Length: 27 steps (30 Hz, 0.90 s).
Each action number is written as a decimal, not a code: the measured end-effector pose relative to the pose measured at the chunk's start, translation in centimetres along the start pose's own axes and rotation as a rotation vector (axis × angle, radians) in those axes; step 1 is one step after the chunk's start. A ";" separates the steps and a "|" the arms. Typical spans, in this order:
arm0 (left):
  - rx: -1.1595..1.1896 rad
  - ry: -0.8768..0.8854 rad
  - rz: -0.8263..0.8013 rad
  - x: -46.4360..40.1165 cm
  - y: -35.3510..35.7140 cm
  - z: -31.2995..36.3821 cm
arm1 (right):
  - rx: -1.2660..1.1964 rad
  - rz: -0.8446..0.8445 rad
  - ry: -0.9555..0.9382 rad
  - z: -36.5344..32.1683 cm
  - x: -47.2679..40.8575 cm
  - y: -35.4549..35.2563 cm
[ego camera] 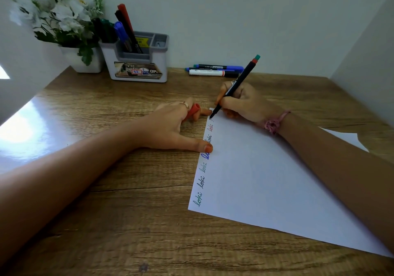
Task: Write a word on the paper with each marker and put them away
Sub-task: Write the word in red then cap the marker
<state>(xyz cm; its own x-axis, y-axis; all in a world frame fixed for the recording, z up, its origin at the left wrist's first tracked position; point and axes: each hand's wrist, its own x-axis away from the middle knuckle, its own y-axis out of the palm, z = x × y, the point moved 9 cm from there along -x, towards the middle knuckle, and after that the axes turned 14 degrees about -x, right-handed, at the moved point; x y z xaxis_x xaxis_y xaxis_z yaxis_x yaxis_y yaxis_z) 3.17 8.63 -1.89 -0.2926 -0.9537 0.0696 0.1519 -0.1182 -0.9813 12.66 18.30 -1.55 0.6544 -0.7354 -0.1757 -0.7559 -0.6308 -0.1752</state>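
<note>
- Right hand [241, 101]: fingers curled round a black-barrelled marker [234, 86], pinching it low on the barrel. The marker is tilted, its red and green end up and away from the person. Its tip meets the paper [266, 179] at the far corner.
- Left hand [170, 124]: lies palm-down on the wooden desk [106, 190] just left of the paper. Thumb [202, 146] is stretched out flat, its tip pressing the paper's left edge. A red cap [193, 111] is tucked between the fingers; one fingertip reaches to the paper's far corner, beside the marker tip.
- Paper: white sheet, lying at an angle on the desk, under the right forearm. Along its left edge runs a column of the word "loki" in several colours: green nearest the person, then dark, pale, bold blue (partly hidden by the thumb), dark, red. A fresh stroke at the tip is too small to read.
- Loose markers [214, 70]: a small group lying side by side on the desk by the back wall, beyond the right hand, well apart from the paper. Blue caps and one white barrel are visible.
- Pen holder [138, 62]: white and grey, at the back left of the desk; red, black, blue and green markers stand in it.
- Flower pot [85, 59]: white, with white flowers, just left of the holder.
- Right wrist wears a pink bracelet [274, 122].
</note>
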 end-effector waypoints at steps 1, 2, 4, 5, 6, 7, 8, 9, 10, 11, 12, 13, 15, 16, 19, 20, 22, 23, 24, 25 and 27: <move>0.001 0.001 0.003 0.0 0.0 0.0 | 0.003 -0.001 0.001 0.0 0.0 0.0; 0.001 -0.001 0.005 0.0 0.0 -0.1 | 0.004 0.000 0.002 0.0 0.0 0.0; -0.001 -0.003 0.010 0.0 0.0 -0.1 | 0.001 0.003 0.007 -0.1 0.2 0.1; -0.001 -0.002 0.012 0.0 0.0 -0.2 | 0.003 0.008 0.008 -0.1 0.2 0.1; -0.001 -0.002 0.013 -0.1 0.1 -0.2 | 0.009 0.017 0.010 -0.1 0.2 0.0; 0.000 -0.002 0.014 0.0 0.1 -0.2 | 0.016 0.026 0.009 -0.1 0.2 -0.1; 0.002 -0.001 0.016 -0.1 0.1 -0.2 | 0.023 0.031 0.007 -0.1 0.2 -0.1; 0.004 0.000 0.018 -0.1 0.1 -0.3 | 0.031 0.031 0.007 -0.1 0.2 -0.1; 0.006 0.001 0.019 -0.1 0.0 -0.3 | 0.035 0.028 0.007 -0.1 0.2 -0.1; 0.006 0.002 0.019 0.0 0.0 -0.2 | 0.038 0.024 0.003 -0.2 0.2 -0.1; 0.005 0.002 0.020 0.0 0.0 -0.2 | 0.040 0.024 -0.002 -0.2 0.2 -0.1; 0.003 0.003 0.021 0.0 0.0 -0.2 | 0.042 0.030 -0.006 -0.2 0.2 -0.2; 0.007 0.007 0.022 0.0 -0.1 -0.1 | 0.046 0.044 -0.009 -0.2 0.1 -0.3; 0.010 0.008 0.023 0.0 -0.1 -0.1 | 0.045 0.046 -0.008 -0.2 0.1 -0.2; 0.017 0.013 0.020 0.0 -0.1 -0.1 | 0.043 0.038 -0.003 -0.3 0.2 -0.1; 0.019 0.015 0.018 0.0 0.0 0.0 | 0.048 0.041 -0.005 -0.3 0.2 -0.2; 0.023 0.015 0.014 0.0 0.0 0.0 | 0.061 0.058 -0.012 -0.4 0.2 -0.3; 0.022 0.016 0.012 0.0 0.0 0.0 | 0.064 0.068 -0.013 -0.3 0.1 -0.4; 0.021 0.016 0.011 0.0 0.0 0.0 | 0.065 0.071 -0.013 -0.3 0.1 -0.4; 0.021 0.015 0.012 0.0 0.0 -0.1 | 0.063 0.070 -0.011 -0.3 0.1 -0.3; 0.022 0.010 0.015 0.0 0.0 -0.2 | 0.061 0.065 0.000 -0.2 0.1 -0.4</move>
<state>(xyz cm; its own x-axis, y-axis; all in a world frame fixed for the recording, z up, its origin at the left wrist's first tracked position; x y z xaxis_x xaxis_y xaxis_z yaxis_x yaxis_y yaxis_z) 3.03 8.69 -1.96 -0.3000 -0.9525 0.0525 0.1769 -0.1096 -0.9781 13.01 18.42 -1.30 0.6038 -0.7746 -0.1884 -0.7944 -0.5652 -0.2223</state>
